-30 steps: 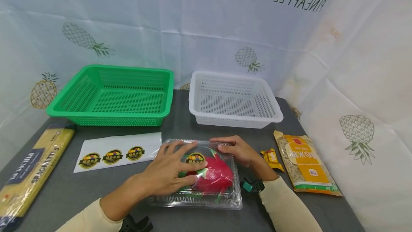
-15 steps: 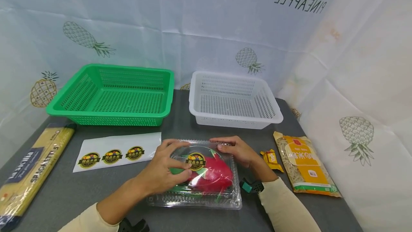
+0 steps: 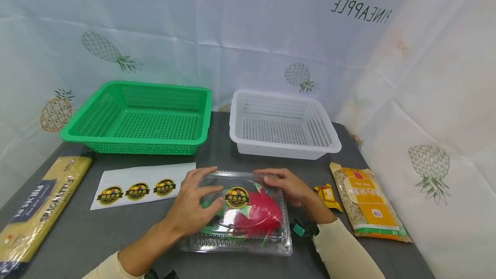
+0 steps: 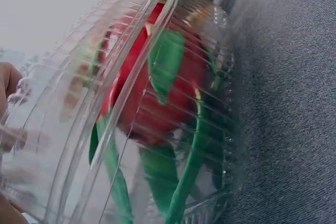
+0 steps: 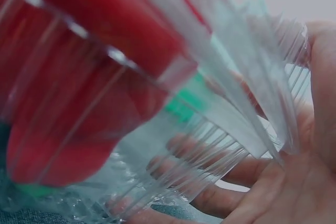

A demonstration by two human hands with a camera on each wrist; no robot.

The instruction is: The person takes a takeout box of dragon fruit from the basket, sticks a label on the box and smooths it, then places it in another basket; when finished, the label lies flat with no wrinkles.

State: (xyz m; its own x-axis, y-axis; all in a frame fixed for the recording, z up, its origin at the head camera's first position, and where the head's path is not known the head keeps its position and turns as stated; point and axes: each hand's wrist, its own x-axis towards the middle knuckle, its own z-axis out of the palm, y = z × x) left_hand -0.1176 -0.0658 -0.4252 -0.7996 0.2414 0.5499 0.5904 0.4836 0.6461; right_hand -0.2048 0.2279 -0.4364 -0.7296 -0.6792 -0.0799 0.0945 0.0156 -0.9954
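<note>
A clear plastic clamshell box (image 3: 232, 244) lies at the front middle of the table. Inside it is a red dragon fruit (image 3: 257, 214) with green scales, also seen through the ribbed wall in the left wrist view. On the lid sits a round black-and-gold sticker (image 3: 237, 197). My left hand (image 3: 193, 203) is at the box's left side, fingers spread and loosely bent over the lid edge beside the sticker. The far right corner is gripped by my right hand (image 3: 290, 188); the right wrist view shows its fingers (image 5: 220, 200) around the clear wall.
A white sheet (image 3: 143, 173) with three matching stickers lies left of the box. Behind stand a green basket (image 3: 135, 147) and a white basket (image 3: 286, 150). A spaghetti pack (image 3: 42, 210) lies far left; a small yellow packet (image 3: 328, 197) and a larger food bag (image 3: 370, 203) lie right.
My left hand has drawn back leftward off the sticker and lid centre, uncovering the sticker. The right hand stays at the corner. The head view has tilted up slightly.
</note>
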